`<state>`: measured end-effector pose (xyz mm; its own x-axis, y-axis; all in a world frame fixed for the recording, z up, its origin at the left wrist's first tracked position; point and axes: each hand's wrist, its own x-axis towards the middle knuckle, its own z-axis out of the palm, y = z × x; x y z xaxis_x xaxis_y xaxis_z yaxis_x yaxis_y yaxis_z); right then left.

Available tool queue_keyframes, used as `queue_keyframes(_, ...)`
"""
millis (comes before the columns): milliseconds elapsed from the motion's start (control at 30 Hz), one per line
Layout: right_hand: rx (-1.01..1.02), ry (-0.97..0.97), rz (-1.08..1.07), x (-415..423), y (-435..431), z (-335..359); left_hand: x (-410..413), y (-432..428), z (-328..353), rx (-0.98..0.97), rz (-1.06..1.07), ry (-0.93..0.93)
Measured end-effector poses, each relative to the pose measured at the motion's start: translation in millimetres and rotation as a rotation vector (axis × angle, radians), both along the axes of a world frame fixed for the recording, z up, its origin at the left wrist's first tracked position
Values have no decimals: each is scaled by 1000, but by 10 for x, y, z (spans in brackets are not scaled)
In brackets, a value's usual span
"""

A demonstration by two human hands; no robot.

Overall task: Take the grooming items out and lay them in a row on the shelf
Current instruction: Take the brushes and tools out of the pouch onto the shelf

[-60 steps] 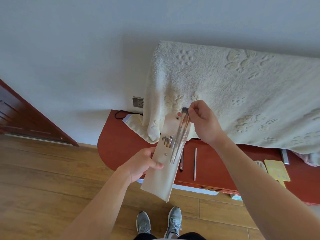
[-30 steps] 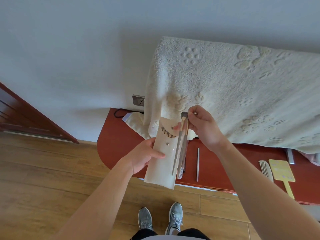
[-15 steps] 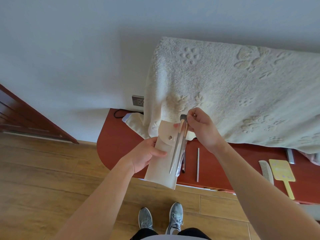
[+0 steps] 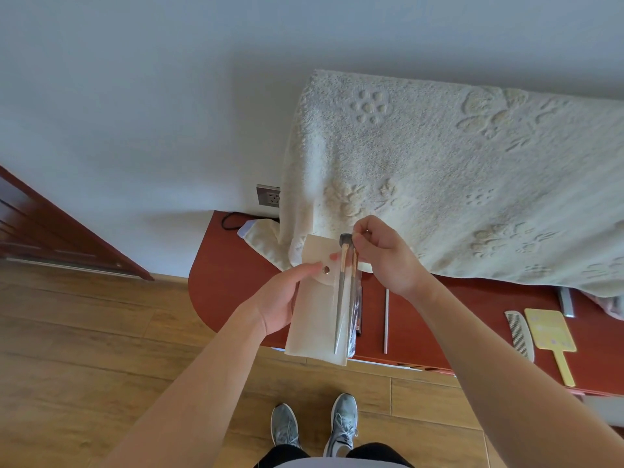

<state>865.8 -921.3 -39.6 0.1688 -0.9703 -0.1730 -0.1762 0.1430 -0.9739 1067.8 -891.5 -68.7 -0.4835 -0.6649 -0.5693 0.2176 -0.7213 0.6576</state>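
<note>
- Head view looks down at both hands, held above the near edge of the red shelf [image 4: 229, 265].
- Left hand [image 4: 280, 300] is closed around the left side of the cream pouch [image 4: 312, 325], with the thumb lying across its front near the snap button.
- Right hand [image 4: 385, 255] pinches the top ends of two thin brushes [image 4: 342, 292] between thumb and fingertips; the other fingers are curled.
- These brushes hang almost upright in front of the pouch, with the brush heads at the top in the fingers and the pointed handle ends low, near the pouch bottom. Whether the tips are fully free of the pouch, I cannot tell.
- A dark pencil [image 4: 359, 312] and a thin stick [image 4: 386, 320] already lie on the shelf, just right of the pouch, both pointing near to far. A comb [image 4: 520, 334] and a yellow mirror [image 4: 550, 336] lie further right.
- I judge the free place for the brushes is on the shelf below the right hand, which is the nearer one; their long axis should go parallel to the stick.
</note>
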Motion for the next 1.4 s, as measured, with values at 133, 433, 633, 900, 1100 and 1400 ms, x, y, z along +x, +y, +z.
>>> queue_keyframes(133,14,16,39,24,10,-1,-89,-21,22,4,38,-125)
queue_keyframes(433,-28,40,16,24,31,29,-95,-38,-6,-33,34,-150)
queue_keyframes(633,-6,-13,18,30,101,60,-90,-28,-56,-73,47,-151)
queue_keyframes(900,1,41,-22,67,123,49,-130,-29,-108,-103,126,-251)
queue_keyframes(1100,-8,42,-3,13,222,6,-180,-33,-171,-86,153,-287)
queue_keyframes(1400,89,134,-108,-279,297,-116,-189,-13,-412,-104,49,-324)
